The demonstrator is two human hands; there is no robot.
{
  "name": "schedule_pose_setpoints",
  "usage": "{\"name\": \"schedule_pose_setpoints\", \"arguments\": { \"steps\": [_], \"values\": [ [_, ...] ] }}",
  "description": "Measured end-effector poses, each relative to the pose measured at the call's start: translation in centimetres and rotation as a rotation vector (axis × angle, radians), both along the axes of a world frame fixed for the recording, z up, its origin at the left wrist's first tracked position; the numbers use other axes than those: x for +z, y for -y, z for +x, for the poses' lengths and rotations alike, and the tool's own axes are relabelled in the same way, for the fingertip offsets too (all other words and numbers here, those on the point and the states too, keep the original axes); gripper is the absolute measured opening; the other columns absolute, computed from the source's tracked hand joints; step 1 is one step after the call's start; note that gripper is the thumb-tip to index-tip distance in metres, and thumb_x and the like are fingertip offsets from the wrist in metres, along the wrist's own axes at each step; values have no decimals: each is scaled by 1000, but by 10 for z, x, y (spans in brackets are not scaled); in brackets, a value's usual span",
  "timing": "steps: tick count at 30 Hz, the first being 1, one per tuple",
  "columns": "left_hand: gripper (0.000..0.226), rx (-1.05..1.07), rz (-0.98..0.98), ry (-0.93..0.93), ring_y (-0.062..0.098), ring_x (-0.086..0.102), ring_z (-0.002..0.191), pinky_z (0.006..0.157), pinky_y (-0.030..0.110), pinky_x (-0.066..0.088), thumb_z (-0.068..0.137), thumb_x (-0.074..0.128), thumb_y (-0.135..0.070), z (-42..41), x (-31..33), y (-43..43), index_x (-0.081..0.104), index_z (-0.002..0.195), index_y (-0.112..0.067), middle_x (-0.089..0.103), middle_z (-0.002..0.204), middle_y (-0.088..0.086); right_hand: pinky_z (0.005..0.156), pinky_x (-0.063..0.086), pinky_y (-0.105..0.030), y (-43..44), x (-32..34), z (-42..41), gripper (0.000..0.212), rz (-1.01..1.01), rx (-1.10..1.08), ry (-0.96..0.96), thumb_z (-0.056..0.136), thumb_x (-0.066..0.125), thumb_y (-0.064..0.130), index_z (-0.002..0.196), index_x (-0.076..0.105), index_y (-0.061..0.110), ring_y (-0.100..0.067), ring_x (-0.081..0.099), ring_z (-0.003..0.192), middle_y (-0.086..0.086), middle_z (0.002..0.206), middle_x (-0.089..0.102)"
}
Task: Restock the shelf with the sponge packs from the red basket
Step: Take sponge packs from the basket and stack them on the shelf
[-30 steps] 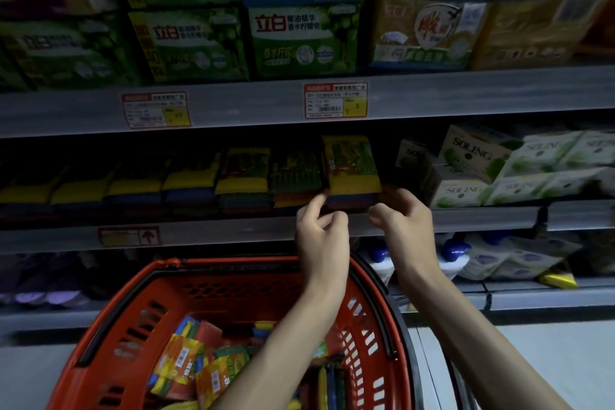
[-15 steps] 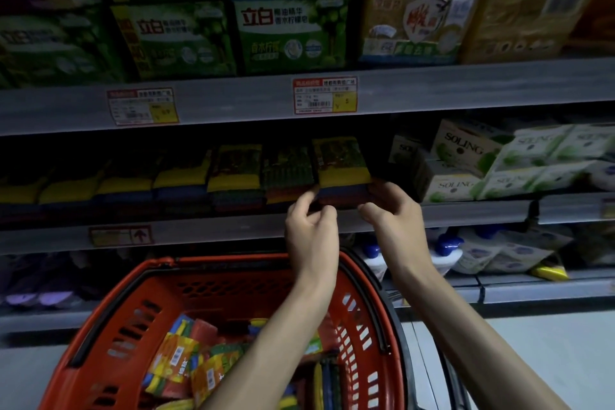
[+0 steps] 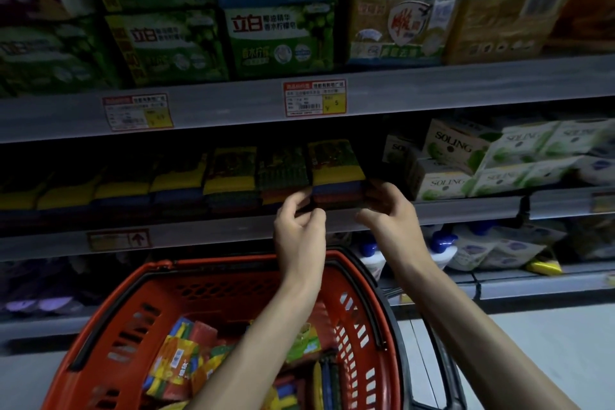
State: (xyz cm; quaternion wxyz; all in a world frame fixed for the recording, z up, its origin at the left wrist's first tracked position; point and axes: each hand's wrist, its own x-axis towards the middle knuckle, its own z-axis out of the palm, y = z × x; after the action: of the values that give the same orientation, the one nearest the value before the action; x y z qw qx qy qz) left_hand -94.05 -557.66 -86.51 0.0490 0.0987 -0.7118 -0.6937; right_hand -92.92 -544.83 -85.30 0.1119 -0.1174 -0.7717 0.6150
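Note:
A sponge pack (image 3: 336,163) with a yellow band stands at the right end of the row of sponge packs (image 3: 179,183) on the dim middle shelf (image 3: 233,226). My left hand (image 3: 299,230) pinches its lower left corner with curled fingers. My right hand (image 3: 389,213) grips its lower right corner. The red basket (image 3: 233,265) sits below my forearms, and several colourful sponge packs (image 3: 186,359) lie in it, partly hidden by my left arm.
White and green Soling boxes (image 3: 446,156) stand right beside the sponge pack. Green detergent packs (image 3: 279,40) fill the shelf above, with a price tag (image 3: 314,98) on its edge. Blue-capped bottles (image 3: 439,243) and pouches occupy the lower shelf. Pale floor (image 3: 565,343) lies at the right.
My left hand's fingers have curled in from a raised reach onto the pack's corner. My right hand has stayed at the other corner. The pack stays upright on the shelf.

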Motion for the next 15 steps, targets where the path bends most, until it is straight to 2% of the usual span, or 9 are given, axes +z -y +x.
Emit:
{"name": "schedule_pose_setpoints", "arguments": {
  "steps": [2, 4, 6, 8, 11, 15],
  "values": [
    [35, -24, -6, -19, -16, 63, 71, 60, 4, 48, 99, 61, -9, 2, 0, 3, 63, 131, -21, 70, 102, -8, 94, 53, -26, -1, -2, 1, 50, -1, 27, 5, 78, 65, 11, 127, 64, 20, 4, 66, 104, 12, 113, 72],
    [35, -45, -23, -37, -14, 65, 82, 65, 3, 48, 98, 62, -8, 4, 0, 5, 63, 129, -23, 69, 109, -8, 91, 50, -19, -2, -3, 2, 47, 11, 43, 8, 84, 64, -2, 125, 63, 23, 10, 64, 103, 16, 114, 70],
    [35, -72, -41, -47, -7, 65, 93, 70, 3, 48, 97, 63, -8, 6, 1, 7, 64, 128, -24, 66, 117, -9, 90, 48, -14, -3, -4, 3, 50, 20, 40, 12, 86, 63, -6, 123, 60, 27, 10, 62, 106, 16, 115, 68],
    [35, -113, -59, -51, -8, 65, 95, 71, 3, 48, 96, 64, -7, 8, 1, 11, 65, 126, -26, 65, 119, -9, 94, 49, -17, -5, -4, 4, 53, 15, 38, 14, 86, 63, -6, 127, 59, 27, 4, 62, 111, 12, 119, 69],
    [33, -187, -126, -69, -10, 64, 95, 72, 5, 50, 96, 66, -10, 15, 0, 20, 66, 122, -30, 66, 116, -10, 103, 50, -30, -7, -7, 8, 58, 30, 32, 20, 87, 64, -4, 139, 57, 21, -8, 62, 119, 4, 126, 67],
    [32, -285, -291, -117, -10, 61, 103, 79, 8, 51, 97, 68, -17, 25, -4, 39, 64, 122, -35, 62, 120, -14, 103, 49, -31, -8, -8, 21, 57, 81, 54, 15, 88, 72, 4, 139, 58, 23, -10, 61, 122, 6, 130, 66]
  ]
}}
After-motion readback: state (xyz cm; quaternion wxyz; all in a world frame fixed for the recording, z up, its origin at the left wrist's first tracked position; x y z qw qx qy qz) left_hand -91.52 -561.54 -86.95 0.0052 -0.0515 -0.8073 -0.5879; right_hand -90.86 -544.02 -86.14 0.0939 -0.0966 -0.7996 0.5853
